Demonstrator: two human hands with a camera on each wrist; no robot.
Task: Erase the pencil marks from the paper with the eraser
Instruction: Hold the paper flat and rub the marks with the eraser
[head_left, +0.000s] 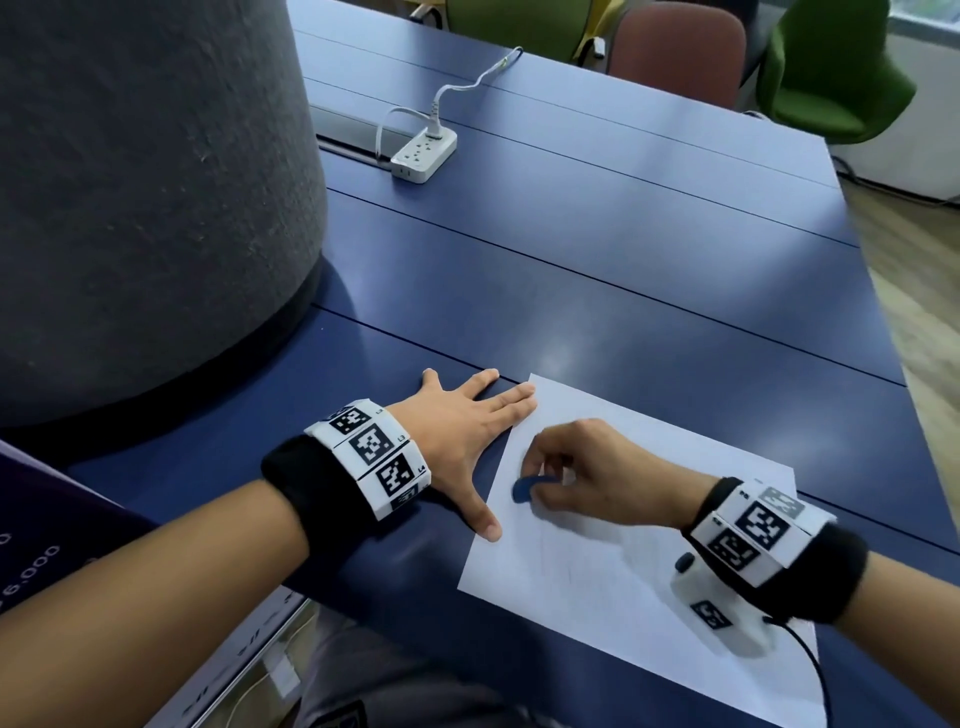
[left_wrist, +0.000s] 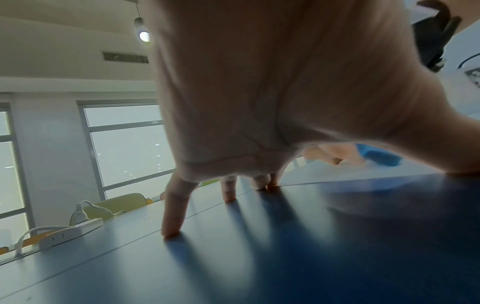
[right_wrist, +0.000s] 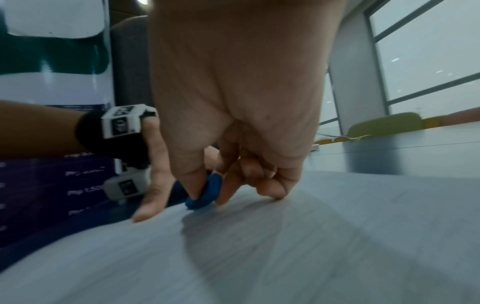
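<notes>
The right hand (head_left: 582, 470) pinches a blue eraser (head_left: 525, 487) between thumb and curled fingers, pressing its lower edge onto the white paper (head_left: 623, 587) near the sheet's left side. Faint pencil marks (head_left: 582, 566) show on the paper nearer the person. The left hand (head_left: 462, 431) lies flat and spread, its thumb and one fingertip on the paper's left edge, the other fingers on the blue table (head_left: 623, 260). Farther off, a white power strip (head_left: 423, 153) sits on the table.

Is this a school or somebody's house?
Probably neither: it looks like an office or meeting room. A long blue table carries a power strip, upholstered chairs line its far side, and big windows fill the wall.
</notes>
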